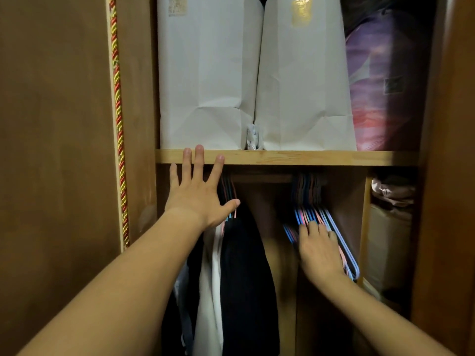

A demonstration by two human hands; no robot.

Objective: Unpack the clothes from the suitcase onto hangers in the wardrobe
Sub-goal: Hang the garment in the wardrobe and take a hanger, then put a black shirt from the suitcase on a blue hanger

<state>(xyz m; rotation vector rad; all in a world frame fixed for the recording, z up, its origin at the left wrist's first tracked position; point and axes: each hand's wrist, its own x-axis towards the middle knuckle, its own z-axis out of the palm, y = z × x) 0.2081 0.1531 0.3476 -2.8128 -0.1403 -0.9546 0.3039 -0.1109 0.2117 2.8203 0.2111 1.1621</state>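
While both arms reach into the open wardrobe (138, 124), the left hand (199, 192) is spread wide with straight fingers, its fingertips up against the front edge of the wooden shelf (321, 158) and its thumb beside the hooks of the hung clothes. Its grip is apart and holds nothing. The right hand (320, 249) lies palm down on a bunch of empty hangers (312, 214), blue and pink, which hang close together from the rail under the shelf; the fingers lie across the hanger shoulders, and whether they curl round any one of them cannot be told, since this part is blurred.

Left of the gap, a dark garment (246, 278) and a white garment (213, 283) hang side by side on their own hangers, below the left hand. The suitcase is not in view.

On the shelf stand two white paper bags (210, 73), touching each other, with a purple patterned bundle (380, 80) just beside them on the right. A red and gold twisted cord (118, 119) runs down the edge of the left door. Folded cloth (392, 191) sits in a side compartment at the right.
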